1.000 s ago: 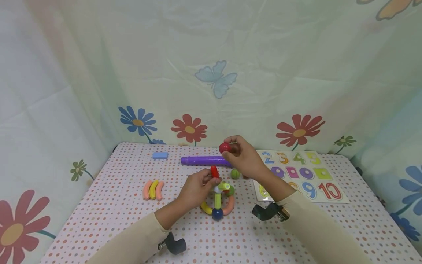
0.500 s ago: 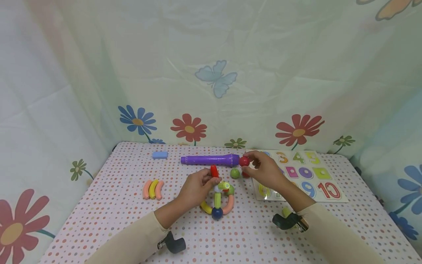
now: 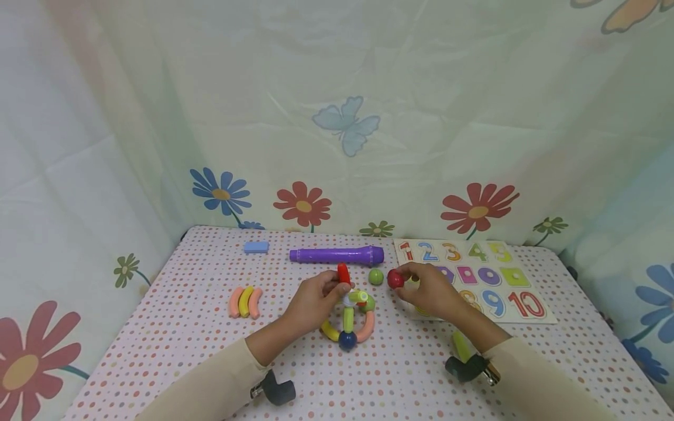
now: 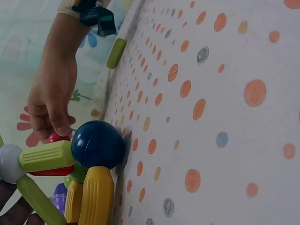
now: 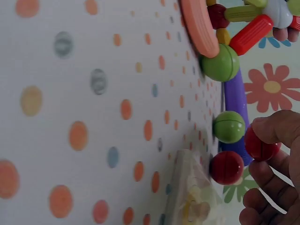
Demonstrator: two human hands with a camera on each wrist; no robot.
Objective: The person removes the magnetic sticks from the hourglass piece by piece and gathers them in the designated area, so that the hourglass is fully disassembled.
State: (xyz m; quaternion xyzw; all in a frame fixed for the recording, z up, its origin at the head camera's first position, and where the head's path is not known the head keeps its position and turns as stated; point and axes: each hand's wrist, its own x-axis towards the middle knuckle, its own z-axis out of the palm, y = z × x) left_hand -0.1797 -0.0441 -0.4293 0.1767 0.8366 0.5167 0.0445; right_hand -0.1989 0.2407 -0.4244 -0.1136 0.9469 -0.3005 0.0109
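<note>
- My right hand pinches a red ball right of centre frame, near the green ball.
- My left hand grips the stick-and-ball structure, left of that ball and nearer it.
- A second red ball shows only in the right wrist view; my fingers hide it from the head camera.

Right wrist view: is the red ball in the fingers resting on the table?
No, the red ball is pinched in the right hand's fingers, clear of the dotted table.

Right hand hides puzzle board corner.
</note>
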